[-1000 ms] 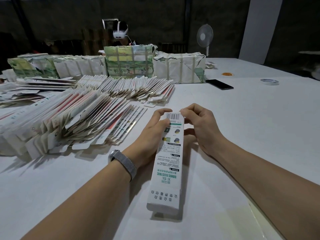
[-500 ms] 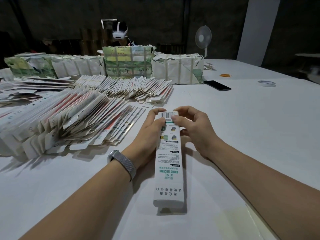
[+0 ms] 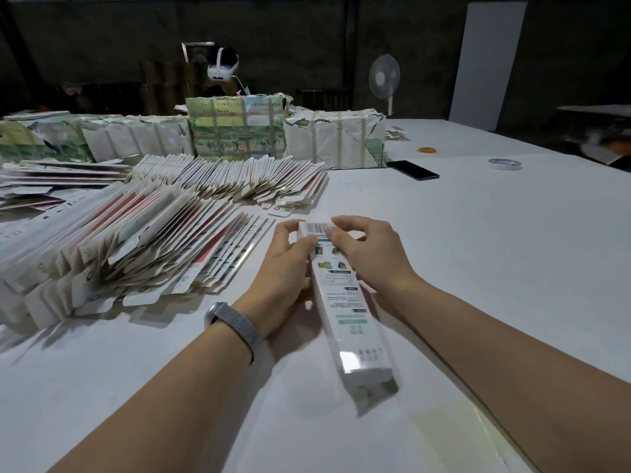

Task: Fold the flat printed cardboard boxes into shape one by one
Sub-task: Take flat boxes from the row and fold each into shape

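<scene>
Pinching the box [image 3: 345, 302] top, left hand [image 3: 286, 271] and right hand [image 3: 367, 254] fingers curl.

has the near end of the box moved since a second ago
Yes. The box has swung: its near end now points toward the person's right, while the far end stays between the left hand and right hand, in line with the flat stack.

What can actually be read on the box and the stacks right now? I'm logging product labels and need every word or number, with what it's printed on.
Nothing can be quoted with confidence in this frame.
Box held by the left hand and right hand: barcode with digits at its far end, green and black text blocks; all blurred.
Flat boxes at left: print too small.
Wrapped bundles behind: faint lettering, unreadable.
</scene>
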The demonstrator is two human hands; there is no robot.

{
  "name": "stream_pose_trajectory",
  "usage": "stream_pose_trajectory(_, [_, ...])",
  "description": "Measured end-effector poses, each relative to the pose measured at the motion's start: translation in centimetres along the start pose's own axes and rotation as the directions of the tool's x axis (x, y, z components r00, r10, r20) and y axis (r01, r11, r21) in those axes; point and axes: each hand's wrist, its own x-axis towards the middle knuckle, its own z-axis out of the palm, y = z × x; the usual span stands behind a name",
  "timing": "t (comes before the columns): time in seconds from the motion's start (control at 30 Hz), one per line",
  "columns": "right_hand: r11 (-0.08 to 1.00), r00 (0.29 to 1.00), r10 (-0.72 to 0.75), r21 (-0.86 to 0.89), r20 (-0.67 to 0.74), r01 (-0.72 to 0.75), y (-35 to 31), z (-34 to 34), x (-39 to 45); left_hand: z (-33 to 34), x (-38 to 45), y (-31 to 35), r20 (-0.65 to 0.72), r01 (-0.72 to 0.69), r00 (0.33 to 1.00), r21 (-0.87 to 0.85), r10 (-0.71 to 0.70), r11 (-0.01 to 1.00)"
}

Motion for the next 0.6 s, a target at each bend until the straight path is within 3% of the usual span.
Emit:
stream_pose_trajectory(0.1, [0.941, 0.994, -0.103, -0.320, 0.045, 0.112, -1.5, -0.4, -0.2, 0.1, 0.4, 0.2, -0.061, 0.011, 0.998, -0.039, -0.013, 0.999])
stream_pose_trajectory(0.17, [0.868, 0.976, -0.160, -0.449, 0.147, 0.210, -2.4, -0.6, -0.7, -0.2, 0.5, 0.1, -0.052, 0.024, 0.998, -0.048, -0.026, 0.999])
stream_pose_trajectory(0.3, [0.729, 0.935, -0.096, -0.615, 0.342, 0.300, -3.9, -1.4, -1.8, -0.8, 0.2, 0.2, 0.056, 0.047, 0.998, -0.115, -0.041, 0.992])
stream_pose_trajectory(0.47, [0.647, 0.960, -0.168, -0.710, 0.223, 0.278, -3.8, -4.8, -3.1, -0.8, 0.3, 0.3, -0.046, 0.037, 0.998, -0.146, -0.045, 0.989])
stream_pose_trajectory(0.6, [0.665, 0.990, -0.131, -0.736, 0.051, 0.126, -2.9, -12.1, -4.6, -1.7, 1.1, -0.7, 0.016, 0.045, 0.999, -0.075, -0.044, 0.996])
